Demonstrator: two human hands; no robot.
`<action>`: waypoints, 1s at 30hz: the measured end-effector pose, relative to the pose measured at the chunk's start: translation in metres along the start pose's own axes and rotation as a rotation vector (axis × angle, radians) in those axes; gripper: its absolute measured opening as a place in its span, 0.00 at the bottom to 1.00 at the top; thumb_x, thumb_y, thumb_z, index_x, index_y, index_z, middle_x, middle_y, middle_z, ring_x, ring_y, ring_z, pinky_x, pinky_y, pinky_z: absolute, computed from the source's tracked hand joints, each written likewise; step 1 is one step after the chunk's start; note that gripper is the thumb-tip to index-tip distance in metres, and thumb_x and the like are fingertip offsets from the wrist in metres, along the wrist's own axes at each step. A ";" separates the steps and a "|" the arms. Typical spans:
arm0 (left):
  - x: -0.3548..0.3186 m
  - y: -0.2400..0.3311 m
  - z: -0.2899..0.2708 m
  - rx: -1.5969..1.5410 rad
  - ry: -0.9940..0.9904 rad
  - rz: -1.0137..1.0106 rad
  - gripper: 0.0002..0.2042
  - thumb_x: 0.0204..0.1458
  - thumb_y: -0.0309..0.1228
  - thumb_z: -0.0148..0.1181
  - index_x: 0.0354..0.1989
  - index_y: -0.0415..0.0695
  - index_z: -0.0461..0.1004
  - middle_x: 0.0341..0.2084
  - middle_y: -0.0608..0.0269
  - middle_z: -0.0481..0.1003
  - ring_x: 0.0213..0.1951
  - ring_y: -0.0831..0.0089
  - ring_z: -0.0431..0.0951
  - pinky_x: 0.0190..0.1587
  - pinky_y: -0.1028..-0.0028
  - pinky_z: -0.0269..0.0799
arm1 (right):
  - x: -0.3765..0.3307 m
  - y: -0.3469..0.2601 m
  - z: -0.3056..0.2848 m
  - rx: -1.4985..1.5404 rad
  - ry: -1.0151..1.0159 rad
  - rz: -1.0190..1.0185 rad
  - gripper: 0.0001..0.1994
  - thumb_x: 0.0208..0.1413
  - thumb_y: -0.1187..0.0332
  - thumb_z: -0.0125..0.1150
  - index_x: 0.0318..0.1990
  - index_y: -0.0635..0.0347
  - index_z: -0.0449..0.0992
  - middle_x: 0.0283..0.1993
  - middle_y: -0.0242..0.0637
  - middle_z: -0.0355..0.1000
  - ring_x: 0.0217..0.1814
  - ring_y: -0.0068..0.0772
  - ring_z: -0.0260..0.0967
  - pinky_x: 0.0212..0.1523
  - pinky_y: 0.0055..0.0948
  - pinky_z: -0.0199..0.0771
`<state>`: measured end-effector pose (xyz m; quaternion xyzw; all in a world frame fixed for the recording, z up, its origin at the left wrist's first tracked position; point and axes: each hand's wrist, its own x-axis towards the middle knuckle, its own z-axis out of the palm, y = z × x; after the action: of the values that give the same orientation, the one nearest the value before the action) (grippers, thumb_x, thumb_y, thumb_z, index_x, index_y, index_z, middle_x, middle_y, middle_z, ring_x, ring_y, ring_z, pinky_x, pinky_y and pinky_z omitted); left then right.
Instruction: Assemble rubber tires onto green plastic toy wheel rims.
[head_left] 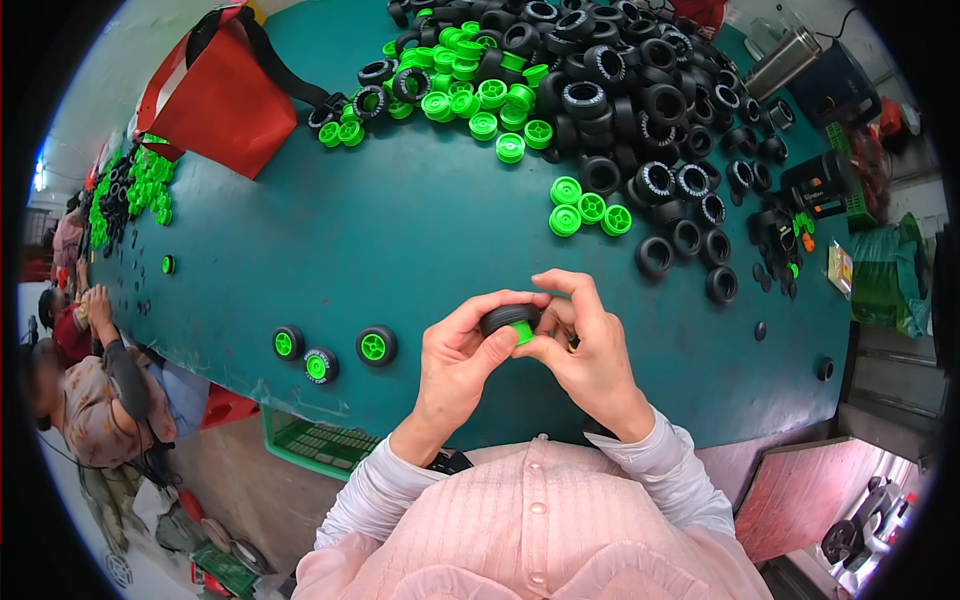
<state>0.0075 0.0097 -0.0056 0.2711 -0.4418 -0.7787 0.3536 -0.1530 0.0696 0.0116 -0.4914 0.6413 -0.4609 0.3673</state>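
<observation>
Between both hands, over the near side of the green table, is a black rubber tyre with a bright green wheel rim partly inside it. My left hand is closed round the tyre's left side, its thumb pressing near the green rim. From the right, my right hand pinches the same piece, thumb below and fingers behind it, the index finger raised. Fingers hide how far the rim sits in the tyre. To the left lie toy wheels: one fitted wheel, another wheel and a third wheel.
A large heap of black tyres and green rims covers the far table. Four-spoke loose rims lie nearer. A red bag stands far left, a black cup at right. Below the table edge is a green crate; another person sits left.
</observation>
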 end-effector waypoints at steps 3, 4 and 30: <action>-0.003 0.002 0.003 0.030 0.000 0.022 0.24 0.59 0.31 0.67 0.60 0.33 0.71 0.52 0.54 0.77 0.53 0.69 0.77 0.58 0.69 0.74 | 0.001 0.001 -0.002 0.054 -0.026 0.004 0.24 0.50 0.71 0.74 0.52 0.61 0.70 0.27 0.36 0.75 0.21 0.26 0.66 0.24 0.25 0.65; -0.005 0.003 0.003 0.035 -0.004 0.028 0.24 0.59 0.31 0.67 0.60 0.33 0.71 0.52 0.55 0.77 0.53 0.70 0.77 0.58 0.69 0.74 | 0.002 -0.002 -0.003 0.036 -0.037 0.007 0.23 0.50 0.71 0.74 0.52 0.60 0.70 0.27 0.36 0.75 0.21 0.27 0.67 0.25 0.25 0.66; 0.007 0.002 0.000 -0.026 -0.026 0.007 0.31 0.63 0.40 0.62 0.68 0.36 0.60 0.62 0.49 0.70 0.60 0.65 0.74 0.62 0.66 0.70 | 0.009 -0.008 -0.010 0.080 0.010 0.016 0.24 0.48 0.72 0.75 0.53 0.59 0.73 0.26 0.31 0.71 0.21 0.19 0.61 0.25 0.22 0.63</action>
<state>0.0041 0.0032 -0.0049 0.2548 -0.4369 -0.7867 0.3539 -0.1623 0.0620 0.0225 -0.4686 0.6282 -0.4857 0.3872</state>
